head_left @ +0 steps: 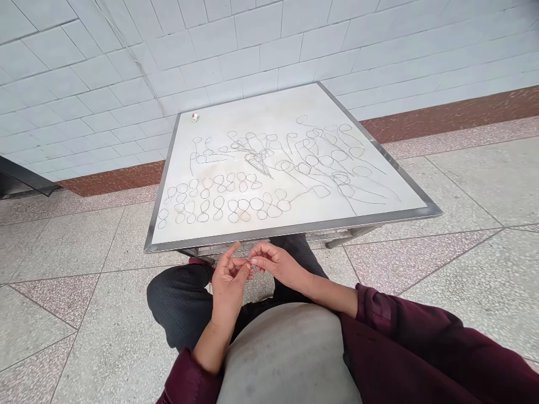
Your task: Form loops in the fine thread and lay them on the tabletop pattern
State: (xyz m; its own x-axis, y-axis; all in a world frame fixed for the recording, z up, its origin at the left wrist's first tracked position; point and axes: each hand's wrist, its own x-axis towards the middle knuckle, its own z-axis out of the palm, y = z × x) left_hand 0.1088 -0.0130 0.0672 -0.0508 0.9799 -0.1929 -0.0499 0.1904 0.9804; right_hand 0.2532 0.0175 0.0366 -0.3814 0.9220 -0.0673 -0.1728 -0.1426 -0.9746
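In front of the table's near edge, above my lap, my left hand [229, 280] and my right hand [280, 265] meet at the fingertips. Both pinch thumb against finger on something too small to make out. Some other fingers of my left hand stand partly raised. On the white tabletop [236, 118] lie rows of thin dark wire figure-eights [205, 210] at the near left. Behind them is a tangled bunch of wires [261, 157] with looped ends. More single-looped wires with long tails [337, 178] spread over the right half.
A small white and red object [195, 118] sits at the table's far left corner. Grey metal edging [295, 229] frames the tabletop. A tiled wall [236, 42] stands behind, with a thin cable [145, 78] hanging down it. My legs [181, 300] are below the hands.
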